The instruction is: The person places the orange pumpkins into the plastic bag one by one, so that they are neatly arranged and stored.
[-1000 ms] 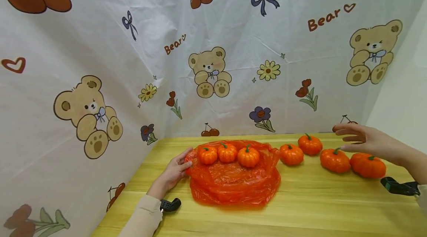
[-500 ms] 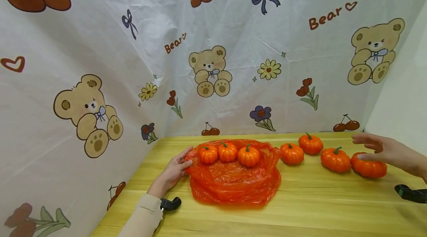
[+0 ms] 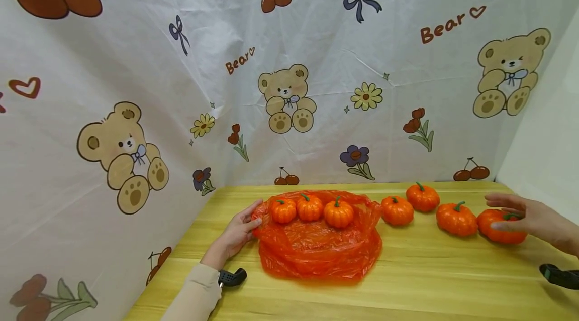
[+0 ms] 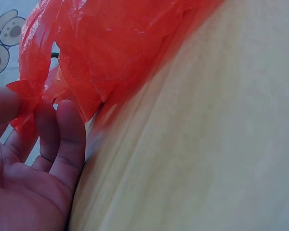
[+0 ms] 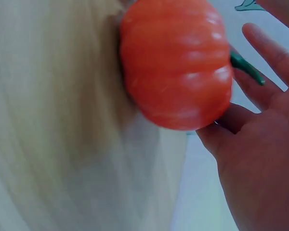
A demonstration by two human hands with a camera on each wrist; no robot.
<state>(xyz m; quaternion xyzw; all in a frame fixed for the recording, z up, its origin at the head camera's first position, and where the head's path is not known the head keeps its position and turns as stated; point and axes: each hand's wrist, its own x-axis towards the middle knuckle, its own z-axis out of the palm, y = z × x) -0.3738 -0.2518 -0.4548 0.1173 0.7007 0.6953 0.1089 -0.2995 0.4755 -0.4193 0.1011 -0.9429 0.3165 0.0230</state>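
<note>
A thin red plastic bag (image 3: 316, 255) lies spread on the table, with three small orange pumpkins (image 3: 338, 213) in its mouth. The left hand (image 3: 236, 233) pinches the bag's left edge; in the left wrist view the fingers of that hand (image 4: 43, 154) hold the crumpled film. At the far right the right hand (image 3: 538, 220) is over the rightmost pumpkin (image 3: 493, 230), fingers spread. In the right wrist view the hand (image 5: 260, 130) is beside this pumpkin (image 5: 178, 67) and its green stem, with fingers not closed round it; contact is hard to tell.
Three more pumpkins, one of them at the back (image 3: 422, 198), sit between the bag and the rightmost pumpkin. Behind the wooden table (image 3: 407, 281) hangs a printed cloth (image 3: 316, 60). A black wrist mount (image 3: 232, 278) is near the left sleeve.
The right hand has moved right and down to the rightmost pumpkin. The left hand keeps its hold on the bag, and the pumpkins have stayed in place.
</note>
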